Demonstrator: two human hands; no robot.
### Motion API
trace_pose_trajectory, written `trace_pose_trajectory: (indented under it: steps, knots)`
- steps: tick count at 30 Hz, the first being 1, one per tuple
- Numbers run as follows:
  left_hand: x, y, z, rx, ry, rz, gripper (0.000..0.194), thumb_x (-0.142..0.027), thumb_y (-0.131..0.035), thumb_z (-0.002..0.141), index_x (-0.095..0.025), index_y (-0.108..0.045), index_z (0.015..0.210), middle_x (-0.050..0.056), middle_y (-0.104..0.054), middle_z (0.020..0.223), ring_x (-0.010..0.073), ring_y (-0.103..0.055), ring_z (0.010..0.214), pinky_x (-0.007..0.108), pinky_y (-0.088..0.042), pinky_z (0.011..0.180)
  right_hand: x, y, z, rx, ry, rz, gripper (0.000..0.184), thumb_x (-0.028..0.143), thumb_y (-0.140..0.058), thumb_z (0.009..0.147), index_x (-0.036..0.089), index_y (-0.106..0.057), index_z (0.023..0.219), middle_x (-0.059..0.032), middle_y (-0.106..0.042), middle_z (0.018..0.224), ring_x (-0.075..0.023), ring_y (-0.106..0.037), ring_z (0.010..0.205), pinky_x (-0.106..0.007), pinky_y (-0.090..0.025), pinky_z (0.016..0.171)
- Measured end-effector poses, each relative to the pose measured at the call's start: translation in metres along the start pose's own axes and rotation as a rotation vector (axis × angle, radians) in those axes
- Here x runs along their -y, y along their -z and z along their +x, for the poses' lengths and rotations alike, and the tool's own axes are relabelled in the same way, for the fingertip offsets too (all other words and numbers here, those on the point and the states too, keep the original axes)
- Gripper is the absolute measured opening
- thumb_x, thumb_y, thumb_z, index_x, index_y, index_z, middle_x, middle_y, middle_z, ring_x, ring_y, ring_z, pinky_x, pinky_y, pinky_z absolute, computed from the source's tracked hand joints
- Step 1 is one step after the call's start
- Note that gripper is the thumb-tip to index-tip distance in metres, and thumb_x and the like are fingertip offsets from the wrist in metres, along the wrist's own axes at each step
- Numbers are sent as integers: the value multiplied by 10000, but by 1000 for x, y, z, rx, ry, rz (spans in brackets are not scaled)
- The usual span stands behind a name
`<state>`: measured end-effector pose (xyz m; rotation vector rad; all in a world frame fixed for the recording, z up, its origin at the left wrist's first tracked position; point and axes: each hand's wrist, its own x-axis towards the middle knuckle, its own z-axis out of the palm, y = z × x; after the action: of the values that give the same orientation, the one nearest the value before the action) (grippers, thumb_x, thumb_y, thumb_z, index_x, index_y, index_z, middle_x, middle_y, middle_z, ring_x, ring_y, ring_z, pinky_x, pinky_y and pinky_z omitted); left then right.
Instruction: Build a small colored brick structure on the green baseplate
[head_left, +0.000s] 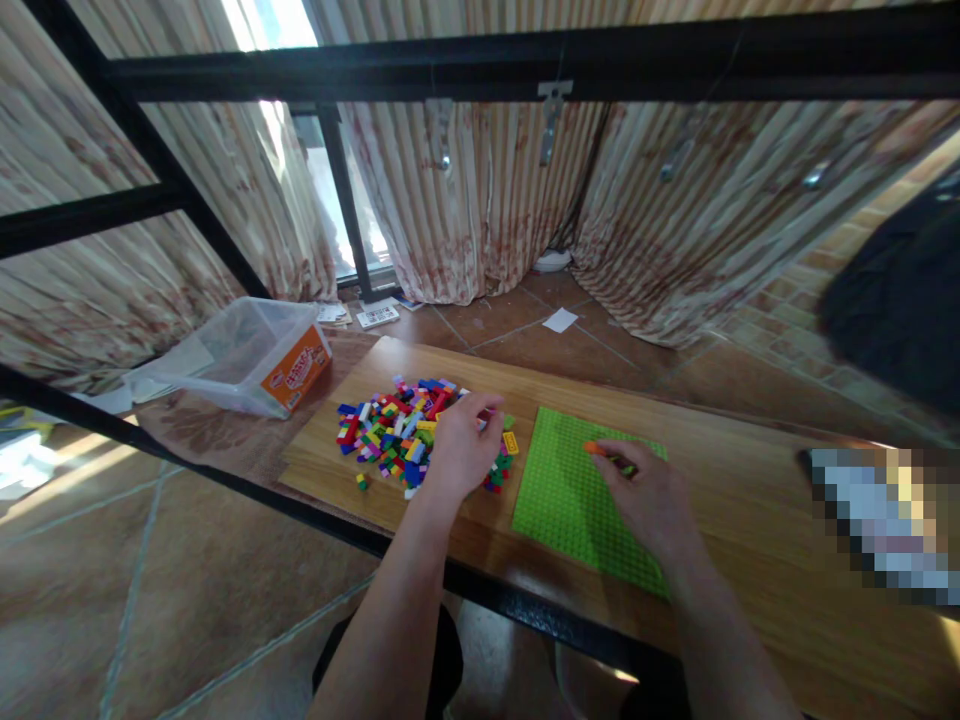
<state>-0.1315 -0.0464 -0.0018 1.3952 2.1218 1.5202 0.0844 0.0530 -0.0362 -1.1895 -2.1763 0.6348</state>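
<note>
A heap of small toy building bricks [390, 435] in many colours lies on the wooden table. Over its right side is my left hand [466, 445], fingers curled and thumb drawn in; a pale bit shows between them, too small to name. Beside the heap, a bright green studded baseplate [559, 480] lies flat. My right hand [652, 495] hovers above it, pinching an orange brick [595, 448] between thumb and fingertips. Whether that brick touches the studs I cannot tell. A yellow brick [511, 442] lies between my left hand and the baseplate.
A clear plastic bin [240, 350] with an orange label stands beyond the table's left end. A pixelated object [885, 520] lies at the right. Black metal bars [487, 70] cross in front, with striped curtains [480, 200] behind. A dark shape [900, 290] stands at far right.
</note>
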Motion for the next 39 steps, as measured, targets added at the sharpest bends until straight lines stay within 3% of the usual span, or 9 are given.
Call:
trace_pose_trajectory:
  steps: [5,8,12,16,20,25,28,33,39]
  knots:
    - [22,34,12,-280,218,-155,129,-185,-630,768,-166,-738,836,33,-728,762,166,-651,711,273,-499,692,42,-35,-5,158,143,67,232,330,-518,887,220,-720,920,-61,-743,933,-193,-670,787,-326,-497,749]
    - [36,47,16,-390,297,-236,176,-216,-653,735,-150,-746,868,24,-713,708,150,-629,645,245,-470,620,58,-54,-7,155,151,-15,208,315,-532,889,232,-714,950,-54,-748,960,-198,-675,796,-324,-485,743]
    - [46,56,16,-458,304,-303,195,-216,-652,714,-146,-749,868,28,-716,718,137,-625,644,233,-466,617,66,-64,-10,138,67,-121,212,352,-549,891,231,-705,966,-53,-752,924,-214,-682,767,-322,-469,685]
    - [44,65,16,-532,333,-365,189,-225,-651,711,-148,-749,852,21,-704,702,124,-605,611,221,-452,572,68,-67,-14,172,80,-41,226,374,-547,896,236,-701,989,-43,-758,919,-207,-689,769,-325,-482,715]
    - [40,78,15,-640,345,-486,189,-230,-653,692,-143,-742,834,31,-719,765,113,-616,634,211,-467,586,68,-69,-15,161,148,69,261,370,-502,920,225,-711,981,-56,-754,973,-206,-688,831,-338,-497,779]
    - [43,94,14,-773,361,-646,188,-253,-653,668,-152,-722,811,35,-718,816,91,-607,635,194,-459,579,72,-68,-15,26,207,139,263,357,-501,921,203,-712,954,-75,-732,934,-198,-675,817,-324,-514,742]
    - [46,101,12,-862,363,-684,187,-256,-655,655,-154,-707,802,32,-703,811,82,-592,630,183,-440,563,84,-73,-24,16,262,165,238,337,-505,927,220,-712,944,-70,-727,940,-197,-678,845,-331,-529,769]
    - [49,112,9,-978,403,-672,196,-254,-634,669,-163,-691,832,29,-690,831,77,-587,644,182,-440,584,108,-92,-44,113,411,172,214,272,-508,946,249,-717,983,-61,-721,1026,-188,-674,943,-336,-534,863]
    - [50,134,5,-1188,424,-759,193,-193,-621,659,-157,-667,844,15,-682,828,61,-569,626,166,-412,561,137,-114,-49,57,559,108,182,224,-555,923,212,-707,1023,-84,-689,1026,-221,-621,983,-394,-503,893]
